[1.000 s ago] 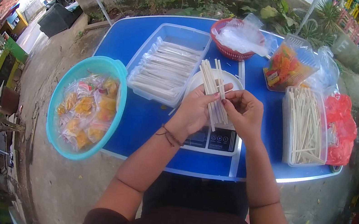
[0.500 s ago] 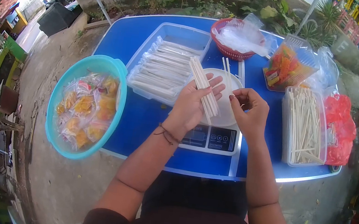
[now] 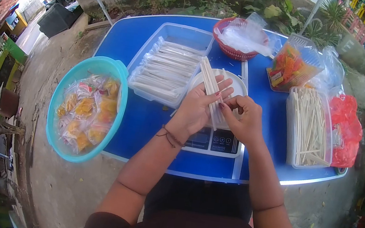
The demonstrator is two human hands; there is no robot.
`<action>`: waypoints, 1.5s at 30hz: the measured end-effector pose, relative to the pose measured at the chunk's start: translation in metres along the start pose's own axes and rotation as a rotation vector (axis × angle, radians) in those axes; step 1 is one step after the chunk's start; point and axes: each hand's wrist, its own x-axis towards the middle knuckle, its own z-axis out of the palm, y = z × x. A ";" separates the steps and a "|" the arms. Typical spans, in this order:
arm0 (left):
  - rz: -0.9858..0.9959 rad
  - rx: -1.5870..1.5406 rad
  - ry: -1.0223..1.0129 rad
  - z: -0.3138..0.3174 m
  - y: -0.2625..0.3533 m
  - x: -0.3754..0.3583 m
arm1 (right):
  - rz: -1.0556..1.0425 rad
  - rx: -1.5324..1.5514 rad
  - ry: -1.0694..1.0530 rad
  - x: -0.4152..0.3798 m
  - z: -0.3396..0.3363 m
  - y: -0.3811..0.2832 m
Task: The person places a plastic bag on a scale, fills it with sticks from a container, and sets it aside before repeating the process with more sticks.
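Outdoor paved yard (image 3: pixel 61 111), plant bed (image 3: pixel 197 8), painted wall (image 3: pixel 363 57)

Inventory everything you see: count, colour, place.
Table: one, blue, centre
Basin: one, teal, far left
Filled bags: many, clear, in basin
Bin: one, clear, back left
Wrapped sticks: many, whitish, in bin
Scale: one, white, centre
Basket: one, red, back centre
Plastic bags: uncountable, clear, in basket
Packed container: one, clear, back right
Tub: one, clear, right
Loose sticks: many, pale, in tub
Bag: one, red, beside tub
Plants: several, green, background
Held sticks: several, pale, left hand
Left hand: one, bare, over scale
Right hand: one, bare, beside sticks
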 end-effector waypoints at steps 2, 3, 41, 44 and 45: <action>-0.007 -0.001 0.007 0.000 0.001 0.000 | 0.014 0.023 0.007 0.000 0.000 0.002; -0.010 -0.001 0.011 0.001 0.001 0.000 | 0.022 0.041 0.016 0.000 0.000 0.002; 0.057 -0.064 0.036 -0.005 0.003 0.001 | -0.192 -0.105 0.066 -0.001 0.002 -0.002; 0.053 -0.045 0.018 -0.003 0.001 0.001 | -0.182 -0.093 0.057 -0.001 0.004 -0.001; 0.052 -0.034 0.015 -0.002 0.000 0.001 | -0.171 -0.082 0.059 -0.001 0.005 -0.001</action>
